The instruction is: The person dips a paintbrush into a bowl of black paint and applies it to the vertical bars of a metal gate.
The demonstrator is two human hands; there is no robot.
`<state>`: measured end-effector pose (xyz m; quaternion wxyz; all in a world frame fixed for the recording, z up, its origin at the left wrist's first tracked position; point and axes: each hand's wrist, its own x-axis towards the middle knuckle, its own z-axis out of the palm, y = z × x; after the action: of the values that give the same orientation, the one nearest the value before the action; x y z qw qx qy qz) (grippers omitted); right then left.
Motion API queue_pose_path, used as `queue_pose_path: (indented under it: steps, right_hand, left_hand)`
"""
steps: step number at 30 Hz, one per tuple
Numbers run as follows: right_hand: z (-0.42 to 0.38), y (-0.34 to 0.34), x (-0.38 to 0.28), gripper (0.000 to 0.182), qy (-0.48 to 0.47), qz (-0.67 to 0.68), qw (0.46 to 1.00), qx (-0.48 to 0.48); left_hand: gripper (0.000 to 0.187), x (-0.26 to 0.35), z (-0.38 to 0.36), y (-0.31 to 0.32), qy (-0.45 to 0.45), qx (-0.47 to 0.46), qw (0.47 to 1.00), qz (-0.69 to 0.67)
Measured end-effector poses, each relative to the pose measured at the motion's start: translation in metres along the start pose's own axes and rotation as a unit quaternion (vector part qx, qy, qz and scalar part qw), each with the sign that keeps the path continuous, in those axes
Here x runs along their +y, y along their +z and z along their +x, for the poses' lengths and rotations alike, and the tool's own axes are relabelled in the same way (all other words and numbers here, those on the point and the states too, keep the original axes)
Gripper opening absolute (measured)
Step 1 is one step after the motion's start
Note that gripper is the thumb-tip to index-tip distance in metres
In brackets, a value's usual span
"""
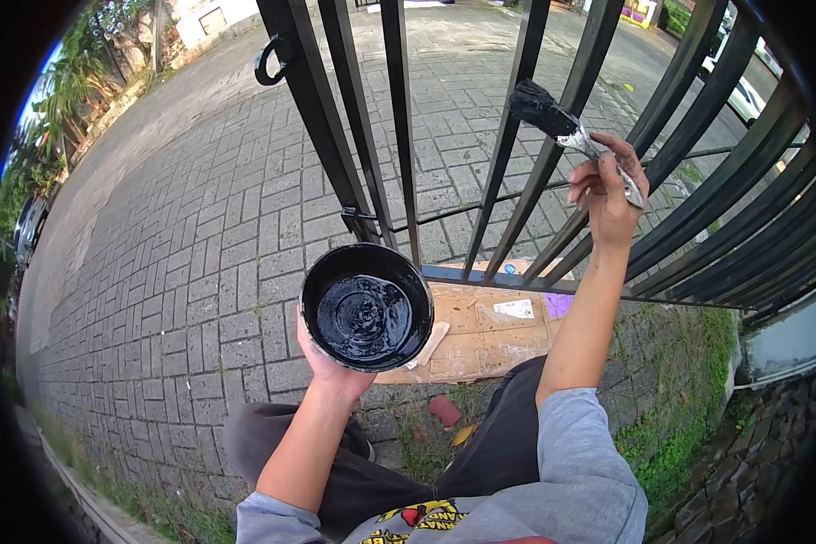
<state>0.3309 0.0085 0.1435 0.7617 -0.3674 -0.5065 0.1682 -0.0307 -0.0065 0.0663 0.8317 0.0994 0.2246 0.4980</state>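
My left hand (340, 369) is closed around the underside of a black bowl (313, 299), tilted so that its inside faces me. Glossy black paint (365, 319) coats the bottom and walls. In my right hand (615, 195) is a paintbrush (544, 111), gripped by its handle, its black bristles pointing up and to the left. The bristles overlap the bars of a black metal gate (508, 150) in this view. Dark smudges mark the fingers of my right hand.
Flattened cardboard (467, 331) lies under the gate's bottom rail. A reddish block (444, 411) and a yellow leaf (464, 435) rest near my feet. Grey paving (199, 227) stretches left and beyond. Grass (671, 408) grows at right, by a white wall (780, 349).
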Motion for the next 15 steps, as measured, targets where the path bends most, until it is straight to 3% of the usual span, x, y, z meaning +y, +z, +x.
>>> queue_pose_path:
  steps: [3,7,10,11,14,15]
  right_hand:
    - [0.004,-0.006,0.013,0.024,0.046,-0.026,0.998,-0.028]
    - [0.008,-0.014,-0.015,0.025,0.128,-0.199,0.963,-0.127]
    - [0.026,0.001,-0.041,0.026,0.034,-0.073,0.994,-0.077]
    - [0.038,0.01,-0.049,0.027,-0.032,-0.051,0.998,-0.02]
    - [0.072,0.007,-0.051,0.026,-0.053,-0.016,0.998,-0.031]
    - [0.071,0.002,-0.05,0.025,-0.02,-0.039,0.997,-0.063]
  left_hand:
    - [0.074,-0.001,0.002,0.002,-0.006,-0.009,1.0,-0.004]
    - [0.074,-0.001,0.009,0.007,-0.004,-0.037,0.999,-0.013]
    - [0.073,0.0,0.015,0.012,-0.009,-0.034,0.999,-0.017]
    - [0.072,0.0,0.017,0.012,-0.014,-0.042,0.999,-0.019]
    - [0.07,0.001,0.018,0.017,-0.02,-0.043,0.998,-0.031]
    - [0.069,0.002,0.019,0.018,-0.017,-0.048,0.998,-0.033]
